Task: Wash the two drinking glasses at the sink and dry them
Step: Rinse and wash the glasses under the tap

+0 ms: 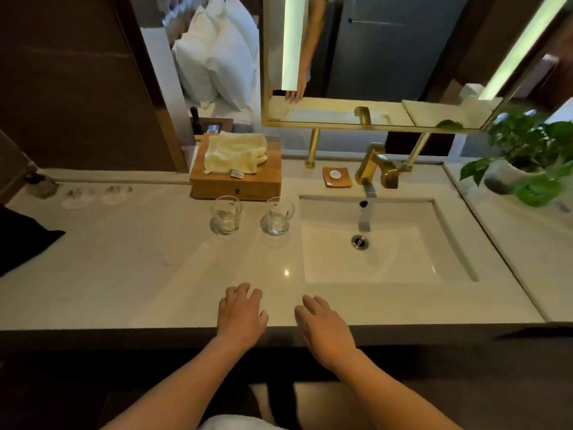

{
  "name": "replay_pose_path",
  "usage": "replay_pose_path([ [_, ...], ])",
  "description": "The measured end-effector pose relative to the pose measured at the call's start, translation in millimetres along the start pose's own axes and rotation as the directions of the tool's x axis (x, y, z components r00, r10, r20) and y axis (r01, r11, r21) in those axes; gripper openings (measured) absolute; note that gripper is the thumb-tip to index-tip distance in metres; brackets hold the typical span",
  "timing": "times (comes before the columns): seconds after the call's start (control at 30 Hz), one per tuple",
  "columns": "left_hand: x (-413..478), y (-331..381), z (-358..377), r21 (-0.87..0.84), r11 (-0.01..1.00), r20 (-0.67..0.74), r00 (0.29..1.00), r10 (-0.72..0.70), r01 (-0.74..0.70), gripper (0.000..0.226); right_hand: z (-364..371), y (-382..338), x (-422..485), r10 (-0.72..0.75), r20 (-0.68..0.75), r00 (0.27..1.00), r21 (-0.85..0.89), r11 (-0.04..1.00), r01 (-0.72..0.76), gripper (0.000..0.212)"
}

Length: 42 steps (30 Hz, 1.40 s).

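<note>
Both hands (279, 318) open and empty, two clear upright glasses (251, 215) beside sink (459, 243)

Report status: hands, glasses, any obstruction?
Left hand and right hand empty, resting at counter edge. Both glasses upright left of sink, untouched. Path clear.

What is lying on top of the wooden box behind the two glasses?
A crumpled cream towel lies on the wooden box, covering most of its lid, with a small tag at its front edge. What is under the towel or inside the box cannot be seen.
</note>
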<state>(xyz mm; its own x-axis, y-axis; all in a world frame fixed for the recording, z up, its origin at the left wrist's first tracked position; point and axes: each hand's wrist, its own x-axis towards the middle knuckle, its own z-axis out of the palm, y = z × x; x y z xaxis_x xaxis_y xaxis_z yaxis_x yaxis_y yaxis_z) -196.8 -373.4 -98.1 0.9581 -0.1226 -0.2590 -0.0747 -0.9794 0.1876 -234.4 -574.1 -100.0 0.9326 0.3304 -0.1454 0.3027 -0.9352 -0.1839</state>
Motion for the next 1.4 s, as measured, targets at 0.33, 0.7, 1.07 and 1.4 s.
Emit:
replay_pose_path([
  [0.33, 54.4, 83.3, 3.2, 0.01, 0.959, 0.017, 0.959, 0.282, -0.282, 0.034, -35.9, 88.1, -24.2, 0.352, 0.084, 0.932, 0.092, 0.929, -0.359, 0.033],
  [0.7, 167.0, 160.8, -13.0, -0.246, 0.889, 0.168, 0.886, 0.432, -0.386, 0.03, -64.7, 220.6, 30.7, 0.58, 0.313, 0.752, 0.141, 0.754, -0.641, 0.036],
  [1.07, 228.9, 204.0, -30.0, -0.254, 0.93, 0.169, 0.935, 0.312, -0.265, 0.029, -117.7, 317.2, 129.3, 0.564, 0.222, 0.795, 0.23, 0.763, -0.605, 0.036],
  [1.4, 229.4, 260.0, 4.6, -0.186, 0.98, 0.156, 0.987, -0.047, 0.076, 0.03, -170.2, 412.8, 224.4, 0.411, -0.087, 0.908, 0.375, 0.858, -0.352, 0.044],
])
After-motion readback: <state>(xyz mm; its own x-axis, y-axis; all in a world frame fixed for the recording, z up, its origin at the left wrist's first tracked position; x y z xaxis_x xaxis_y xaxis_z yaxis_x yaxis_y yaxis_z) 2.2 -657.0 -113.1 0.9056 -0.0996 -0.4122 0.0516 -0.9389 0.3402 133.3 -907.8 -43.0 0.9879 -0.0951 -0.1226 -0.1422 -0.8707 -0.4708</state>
